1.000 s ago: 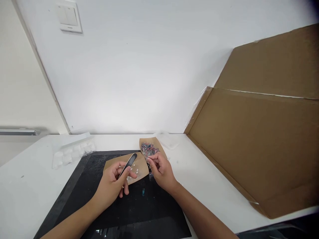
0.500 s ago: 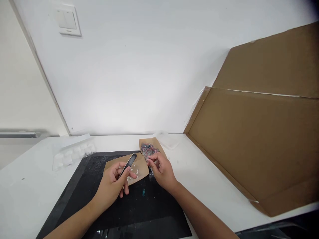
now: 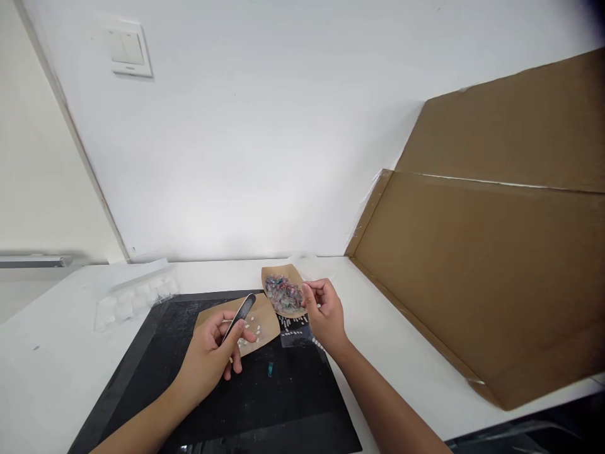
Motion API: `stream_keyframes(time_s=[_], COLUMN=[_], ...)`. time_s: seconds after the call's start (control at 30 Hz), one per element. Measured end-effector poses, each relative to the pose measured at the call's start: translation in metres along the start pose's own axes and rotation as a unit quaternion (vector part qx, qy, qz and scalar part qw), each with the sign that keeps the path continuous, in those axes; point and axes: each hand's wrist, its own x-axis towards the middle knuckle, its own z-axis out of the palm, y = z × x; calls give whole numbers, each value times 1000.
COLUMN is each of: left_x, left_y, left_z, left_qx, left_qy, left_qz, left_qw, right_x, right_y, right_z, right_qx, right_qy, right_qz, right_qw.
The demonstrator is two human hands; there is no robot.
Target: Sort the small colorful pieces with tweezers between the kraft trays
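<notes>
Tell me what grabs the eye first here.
A big cardboard sheet leans against the wall on the right. At the centre, the right hand pinches a scrap of brown paper heaped with small coloured bits. The left hand holds tweezers over a black mat.

left hand [image 3: 208,354] low, right hand [image 3: 327,313] higher (fingers [image 3: 309,292] in pinch)

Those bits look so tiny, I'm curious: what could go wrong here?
The right hand pinches one edge of the paper scrap heaped with coloured beads; a tilt might spill them onto the black mat. The left hand, holding tweezers, rests beside loose white pieces; a nudge could scatter them.
</notes>
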Motion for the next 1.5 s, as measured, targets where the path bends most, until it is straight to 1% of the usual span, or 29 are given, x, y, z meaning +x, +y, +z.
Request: stream_keyframes(time_s=[0.17, 0.33, 0.43, 0.47, 0.53, 0.63, 0.67, 0.7, 0.73, 0.8, 0.83, 0.9, 1.0, 1.1, 1.23, 1.37, 1.5], left_x=[0, 1, 1, 1, 0, 1, 1, 2, 3, 6, 9, 14, 21, 23, 23, 23, 24], left_y=[-3, -3, -2, -1, -1, 1, 3, 6, 9, 17, 20, 25, 26, 22, 21, 21, 18], left_z=[-1, -1, -2, -2, -2, -2, -2, -3, -5, -10, -14, -22, -32, -36, -34, -35, -37], left_qx=[-11, 3, 4, 1, -12, -56, -80, -109, -137, -204, -221, -240, -271, -285, -288, -291, -279], left_qy=[4, 0, -1, 1, 14, 65, 89, 115, 141, 182, 207, 243, 271, 278, 275, 278, 268], left_qz=[-3, 3, 8, 8, 11, 34, 45, 55, 63, 67, 70, 63, 37, 33, 32, 23, 14], left_qw=[1000, 1000, 1000, 1000, 1000, 996, 992, 986, 978, 959, 951, 938, 923, 917, 917, 915, 922], right_x=[4, 0, 1, 2, 7, 19, 25, 30, 36, 47, 52, 59, 65, 66, 65, 65, 65], right_y=[3, 3, 0, -2, -5, -7, -5, -1, 5, 21, 30, 48, 67, 76, 80, 84, 84], right_z=[-5, -3, -6, -7, -11, -21, -26, -33, -40, -58, -68, -88, -112, -123, -123, -120, -118], right_qx=[8, -49, -62, -56, -32, 48, 90, 151, 224, 343, 354, 361, 376, 391, 405, 412, 416], right_qy=[7, -13, -6, 8, 54, 147, 176, 210, 239, 295, 314, 338, 343, 336, 318, 298, 291], right_qz=[5, -20, -37, -42, -50, -31, -8, 22, 58, 146, 171, 196, 224, 243, 260, 263, 263], right_qw=[1000, 998, 997, 997, 997, 988, 980, 966, 943, 880, 864, 846, 831, 822, 817, 820, 820])
